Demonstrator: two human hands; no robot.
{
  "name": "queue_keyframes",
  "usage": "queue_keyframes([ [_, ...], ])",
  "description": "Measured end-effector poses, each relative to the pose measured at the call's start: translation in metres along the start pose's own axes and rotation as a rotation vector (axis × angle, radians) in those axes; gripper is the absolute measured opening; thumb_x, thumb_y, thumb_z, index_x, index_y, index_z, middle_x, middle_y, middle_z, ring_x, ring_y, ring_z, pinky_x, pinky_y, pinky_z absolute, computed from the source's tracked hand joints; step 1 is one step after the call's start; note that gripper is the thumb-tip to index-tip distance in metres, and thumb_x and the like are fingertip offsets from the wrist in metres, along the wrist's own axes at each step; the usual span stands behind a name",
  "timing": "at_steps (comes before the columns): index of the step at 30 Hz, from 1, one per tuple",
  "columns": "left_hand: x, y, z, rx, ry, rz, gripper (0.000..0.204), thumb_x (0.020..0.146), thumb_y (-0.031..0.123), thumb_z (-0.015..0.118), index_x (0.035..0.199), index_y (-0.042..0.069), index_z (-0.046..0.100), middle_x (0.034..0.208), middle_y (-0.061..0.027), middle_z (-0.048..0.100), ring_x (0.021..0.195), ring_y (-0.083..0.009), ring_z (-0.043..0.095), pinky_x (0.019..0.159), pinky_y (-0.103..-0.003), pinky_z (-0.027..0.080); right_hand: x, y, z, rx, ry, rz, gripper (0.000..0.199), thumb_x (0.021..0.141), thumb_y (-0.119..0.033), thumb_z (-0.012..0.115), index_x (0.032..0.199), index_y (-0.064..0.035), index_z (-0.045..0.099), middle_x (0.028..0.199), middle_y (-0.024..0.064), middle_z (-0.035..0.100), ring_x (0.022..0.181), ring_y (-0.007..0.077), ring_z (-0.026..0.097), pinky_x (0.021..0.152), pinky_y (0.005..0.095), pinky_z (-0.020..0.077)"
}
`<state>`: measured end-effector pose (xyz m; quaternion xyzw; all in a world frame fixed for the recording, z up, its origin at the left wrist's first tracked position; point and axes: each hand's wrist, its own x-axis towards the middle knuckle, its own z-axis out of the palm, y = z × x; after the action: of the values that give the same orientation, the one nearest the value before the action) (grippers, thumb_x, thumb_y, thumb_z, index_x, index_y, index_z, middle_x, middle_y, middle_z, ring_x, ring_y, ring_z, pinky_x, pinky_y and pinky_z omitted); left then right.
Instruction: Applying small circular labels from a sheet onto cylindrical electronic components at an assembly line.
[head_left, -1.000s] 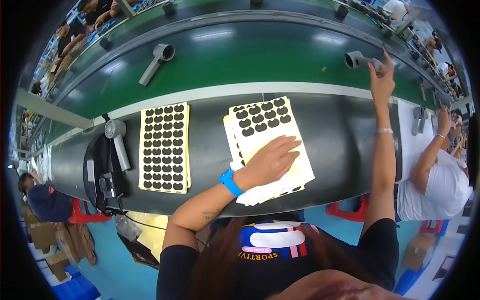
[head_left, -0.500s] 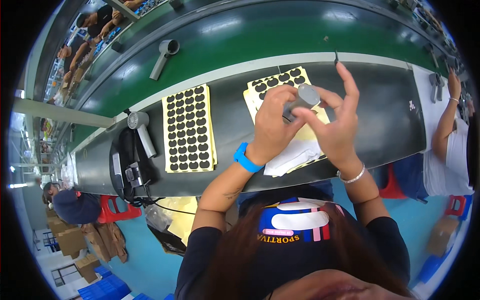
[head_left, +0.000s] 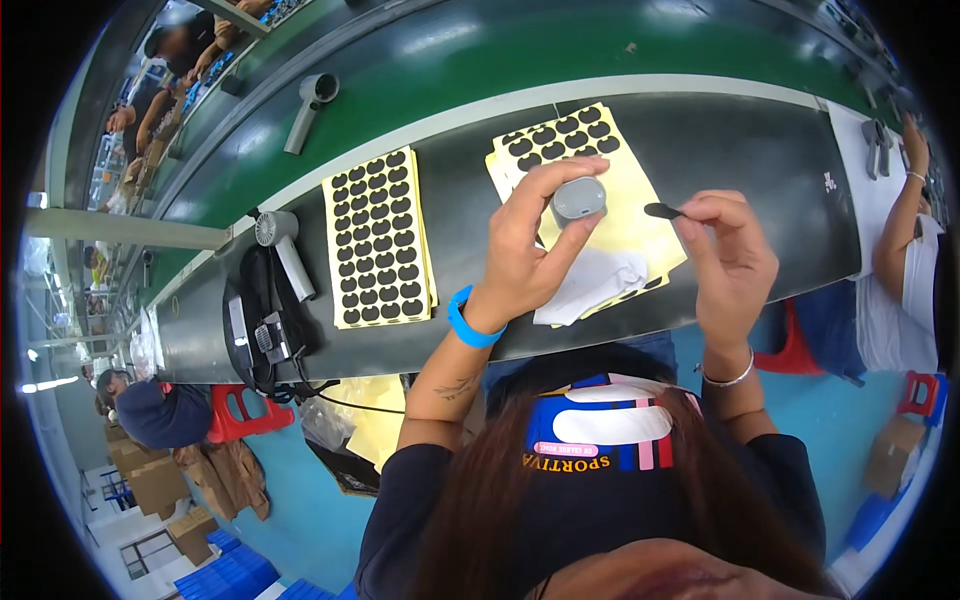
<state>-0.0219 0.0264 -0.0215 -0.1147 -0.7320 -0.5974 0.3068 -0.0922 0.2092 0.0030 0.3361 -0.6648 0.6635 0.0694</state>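
A small grey cylindrical part (head_left: 579, 199) is clamped in the grip of the left hand (head_left: 530, 250), with the thumb on one side and the fingers curled around the other, its flat round end turned toward the camera. It is held just above the bench (head_left: 740, 160), over a stack of yellow sheets (head_left: 640, 215). A small black sticker (head_left: 663, 210) is pinched between the thumb and forefinger of the right hand (head_left: 735, 265), just beside the grey part and not touching it. A blue band (head_left: 468, 322) is worn on the left wrist and a thin silver bracelet (head_left: 730, 379) on the right. The upper rows of the yellow sheet under the hands are still filled with black stickers, and a white peeled sheet (head_left: 598, 283) lies on its near edge. A second yellow sheet full of black stickers (head_left: 378, 240) lies to the left, well apart from the hands. Farther left, a grey hand-held tool (head_left: 282, 245) is laid beside black equipment (head_left: 258, 330). Behind the bench a green conveyor belt (head_left: 500, 60) is seen, with another grey tool (head_left: 308, 106) lying on it. At the right edge, another person's arm (head_left: 900, 230) is resting on the bench.
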Motion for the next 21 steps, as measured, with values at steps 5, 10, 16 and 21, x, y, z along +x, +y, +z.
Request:
queue_keyframes([
  [5, -0.007, 0.000, -0.005, 0.234, 0.015, 0.077, 0.041, 0.077, -0.007, 0.067, 0.115, 0.001, 0.054, 0.114, -0.0156, 0.060, 0.110, -0.0284, 0.058, 0.097, -0.037, 0.045, -0.003, -0.010, 0.001, 0.090, -0.038, 0.003, 0.014, 0.080, 0.005, 0.068, 0.093, 0.0034, 0.062, 0.089, 0.0089, 0.061, 0.079, 0.0127, 0.054, 0.073, 0.0242, 0.0440],
  [10, -0.010, 0.008, -0.010, 0.303, 0.071, 0.011, 0.046, 0.071, -0.004, 0.076, 0.112, 0.001, 0.055, 0.106, -0.0120, 0.062, 0.102, -0.0241, 0.061, 0.090, -0.034, 0.049, -0.008, -0.003, 0.003, 0.090, -0.055, 0.050, 0.015, 0.080, 0.005, 0.068, 0.093, 0.0036, 0.062, 0.090, 0.0096, 0.061, 0.080, 0.0141, 0.055, 0.074, 0.0252, 0.0441],
  [16, -0.003, 0.021, -0.032, 0.541, 0.128, -0.311, 0.056, 0.066, -0.001, 0.082, 0.111, 0.002, 0.050, 0.108, -0.0131, 0.062, 0.086, -0.0152, 0.065, 0.065, -0.023, 0.053, -0.008, 0.001, -0.005, -0.004, -0.118, -0.008, 0.014, 0.080, 0.011, 0.061, 0.092, 0.0028, 0.060, 0.096, 0.0110, 0.057, 0.090, 0.0163, 0.054, 0.082, 0.0260, 0.0421],
  [21, -0.005, 0.023, -0.034, -0.069, 0.110, -0.330, 0.058, 0.079, -0.003, 0.070, 0.128, -0.004, 0.040, 0.117, -0.0170, 0.057, 0.084, -0.0189, 0.067, 0.067, -0.025, 0.056, -0.011, 0.002, -0.006, 0.030, -0.122, 0.057, 0.014, 0.080, 0.010, 0.063, 0.091, 0.0029, 0.061, 0.094, 0.0110, 0.058, 0.089, 0.0164, 0.055, 0.081, 0.0257, 0.0422],
])
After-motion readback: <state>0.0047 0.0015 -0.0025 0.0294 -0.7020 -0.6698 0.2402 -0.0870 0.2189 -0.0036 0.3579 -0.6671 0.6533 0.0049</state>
